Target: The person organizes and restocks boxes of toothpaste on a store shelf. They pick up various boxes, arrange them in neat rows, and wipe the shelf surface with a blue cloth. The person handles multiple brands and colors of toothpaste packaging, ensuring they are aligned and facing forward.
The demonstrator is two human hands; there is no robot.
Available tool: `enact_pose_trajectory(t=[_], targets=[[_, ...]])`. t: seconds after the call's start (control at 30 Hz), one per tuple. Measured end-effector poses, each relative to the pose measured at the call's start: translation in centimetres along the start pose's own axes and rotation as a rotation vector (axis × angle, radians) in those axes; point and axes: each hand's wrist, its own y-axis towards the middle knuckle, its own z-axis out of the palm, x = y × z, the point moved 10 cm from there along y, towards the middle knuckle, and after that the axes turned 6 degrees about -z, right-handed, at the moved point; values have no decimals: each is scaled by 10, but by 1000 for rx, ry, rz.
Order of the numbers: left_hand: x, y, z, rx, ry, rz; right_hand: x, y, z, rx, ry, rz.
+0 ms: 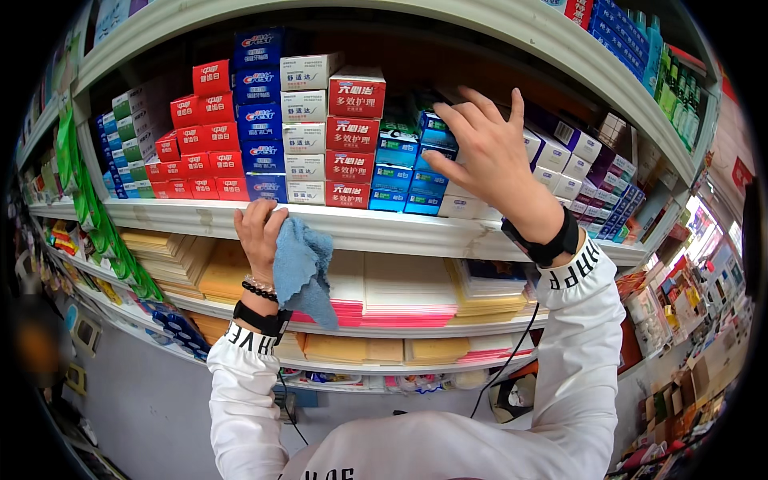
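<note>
My left hand [259,234] rests at the front edge of the white shelf [384,231], below the blue Crest toothpaste boxes [260,123], and holds a blue cloth [305,270] that hangs down over the edge. Over the stacks, my right hand [486,144] has its fingers spread, near the top of the blue toothpaste boxes [438,132]; whether its fingertips touch them I cannot tell. Red and white boxes [355,93] stand in a column left of these, beside white boxes [303,107]. White and purple boxes [555,153] lie to the right of my right wrist.
Red boxes [216,135] are stacked in steps on the left. Lower shelves hold stacks of envelopes or paper [408,285]. A green plastic strip [90,204] hangs at the left post. Dark cables run below my wrists. Green bottles [678,90] stand at the upper right.
</note>
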Motion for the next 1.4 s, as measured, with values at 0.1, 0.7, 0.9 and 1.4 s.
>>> enact_pose_trajectory(t=[0.1, 0.7, 0.9, 1.4], targets=[[2, 5, -3, 27, 13, -52, 15, -2, -19, -232, 167, -3], [-94, 30, 4, 287, -93, -40, 95, -99, -32, -322, 467, -357], [-63, 23, 12, 172, -64, -91, 71, -120, 2, -256, 322, -252], [-80, 25, -2, 185, -81, -169, 68, -98, -10, -285, 651, -24]])
